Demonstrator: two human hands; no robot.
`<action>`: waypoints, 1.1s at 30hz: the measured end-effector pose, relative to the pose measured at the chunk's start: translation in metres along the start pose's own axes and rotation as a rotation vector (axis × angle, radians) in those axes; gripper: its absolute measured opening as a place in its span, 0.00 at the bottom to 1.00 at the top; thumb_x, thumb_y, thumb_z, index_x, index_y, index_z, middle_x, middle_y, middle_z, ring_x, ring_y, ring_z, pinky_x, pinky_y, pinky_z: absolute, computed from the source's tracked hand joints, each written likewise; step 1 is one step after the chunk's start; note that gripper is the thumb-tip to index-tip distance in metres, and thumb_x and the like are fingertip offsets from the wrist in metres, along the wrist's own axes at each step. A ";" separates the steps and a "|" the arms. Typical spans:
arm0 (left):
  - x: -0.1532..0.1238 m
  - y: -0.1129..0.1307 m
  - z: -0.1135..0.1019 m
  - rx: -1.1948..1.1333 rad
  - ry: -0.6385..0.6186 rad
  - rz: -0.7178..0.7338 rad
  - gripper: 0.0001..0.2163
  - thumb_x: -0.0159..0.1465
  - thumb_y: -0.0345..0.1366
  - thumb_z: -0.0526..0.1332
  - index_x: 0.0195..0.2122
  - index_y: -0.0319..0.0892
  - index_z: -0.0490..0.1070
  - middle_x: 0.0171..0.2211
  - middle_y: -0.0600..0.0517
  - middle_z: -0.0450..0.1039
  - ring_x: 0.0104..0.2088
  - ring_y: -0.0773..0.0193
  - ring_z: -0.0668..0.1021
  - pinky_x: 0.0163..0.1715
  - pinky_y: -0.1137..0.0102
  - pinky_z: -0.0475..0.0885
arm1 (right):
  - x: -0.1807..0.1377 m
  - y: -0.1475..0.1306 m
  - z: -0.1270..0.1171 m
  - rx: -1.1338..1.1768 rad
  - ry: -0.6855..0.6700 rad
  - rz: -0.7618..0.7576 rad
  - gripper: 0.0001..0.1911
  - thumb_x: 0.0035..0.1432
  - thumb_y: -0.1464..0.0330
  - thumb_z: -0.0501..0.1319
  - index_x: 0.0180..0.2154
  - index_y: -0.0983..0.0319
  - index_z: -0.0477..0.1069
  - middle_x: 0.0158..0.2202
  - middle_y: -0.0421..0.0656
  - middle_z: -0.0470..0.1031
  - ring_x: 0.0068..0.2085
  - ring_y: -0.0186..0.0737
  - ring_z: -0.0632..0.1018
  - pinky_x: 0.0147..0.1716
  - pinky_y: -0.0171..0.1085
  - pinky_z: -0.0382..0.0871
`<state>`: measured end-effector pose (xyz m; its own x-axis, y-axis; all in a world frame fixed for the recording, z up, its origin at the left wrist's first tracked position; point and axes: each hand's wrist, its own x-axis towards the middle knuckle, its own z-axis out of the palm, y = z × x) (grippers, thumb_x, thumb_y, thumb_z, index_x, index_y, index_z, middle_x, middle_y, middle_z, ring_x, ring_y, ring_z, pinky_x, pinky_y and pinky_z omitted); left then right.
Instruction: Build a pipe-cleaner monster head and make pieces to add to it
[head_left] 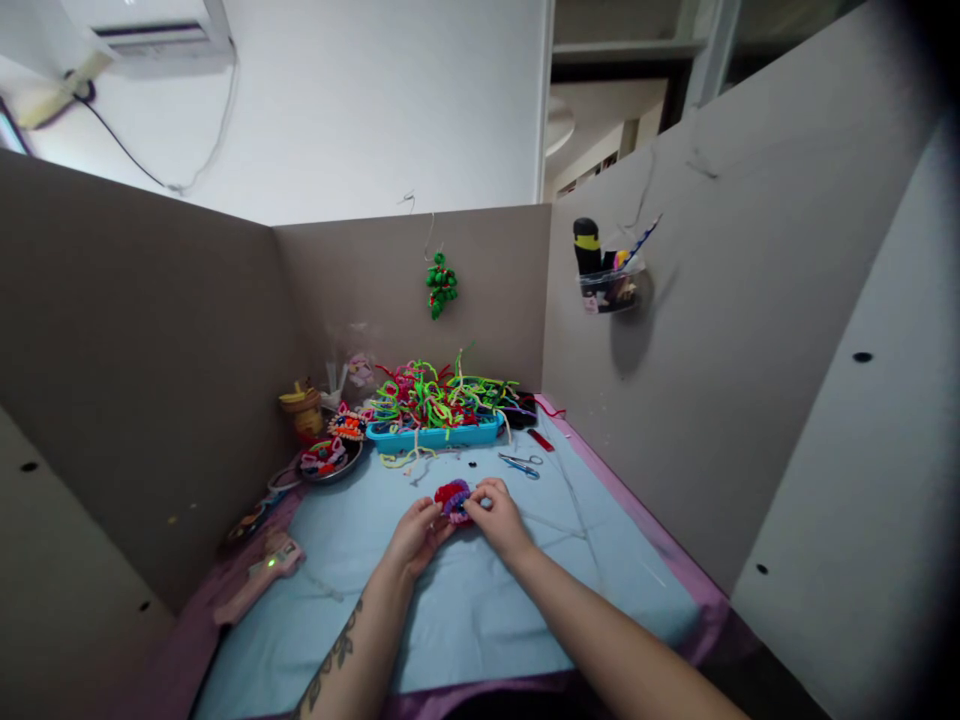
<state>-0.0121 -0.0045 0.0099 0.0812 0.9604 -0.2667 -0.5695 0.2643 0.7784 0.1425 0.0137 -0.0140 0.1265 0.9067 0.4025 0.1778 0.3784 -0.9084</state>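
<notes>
A small red and purple pipe-cleaner piece (pixel 453 498) is held between both hands over the light blue cloth (pixel 465 610). My left hand (pixel 417 534) grips its left side with curled fingers. My right hand (pixel 498 514) pinches its right side, fingers closed. Behind them, a blue tray (pixel 435 434) holds a heap of green, red and pink pipe cleaners (pixel 439 392).
Small scissors (pixel 520 463) and a red tool (pixel 540 440) lie right of the tray. A dish of finished pieces (pixel 328 458) and a yellow pot (pixel 304 408) stand at left, a pink glue gun (pixel 259 578) nearer. Grey partition walls enclose the desk; a cup of pens (pixel 609 280) hangs right.
</notes>
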 end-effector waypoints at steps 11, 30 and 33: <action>0.001 -0.002 -0.002 -0.008 -0.046 0.030 0.08 0.55 0.23 0.65 0.28 0.41 0.66 0.27 0.50 0.78 0.28 0.62 0.81 0.34 0.68 0.76 | -0.001 0.001 0.000 -0.008 0.032 0.002 0.12 0.46 0.66 0.62 0.36 0.59 0.68 0.41 0.44 0.67 0.46 0.46 0.71 0.42 0.39 0.67; -0.001 -0.002 0.003 -0.063 -0.098 0.097 0.06 0.55 0.22 0.65 0.29 0.38 0.71 0.30 0.46 0.79 0.31 0.60 0.81 0.36 0.67 0.75 | 0.004 0.021 0.001 0.117 0.002 0.111 0.22 0.46 0.61 0.62 0.45 0.58 0.65 0.48 0.47 0.70 0.51 0.48 0.71 0.43 0.39 0.67; 0.003 0.000 -0.001 -0.104 -0.056 0.130 0.05 0.55 0.22 0.64 0.29 0.37 0.71 0.31 0.45 0.80 0.31 0.58 0.82 0.36 0.66 0.76 | 0.006 0.015 -0.007 0.039 0.016 0.061 0.16 0.53 0.61 0.57 0.44 0.58 0.66 0.48 0.46 0.71 0.50 0.45 0.72 0.46 0.40 0.66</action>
<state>-0.0128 -0.0015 0.0086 0.0449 0.9900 -0.1334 -0.6598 0.1296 0.7402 0.1526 0.0236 -0.0244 0.1517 0.9254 0.3473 0.1309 0.3294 -0.9351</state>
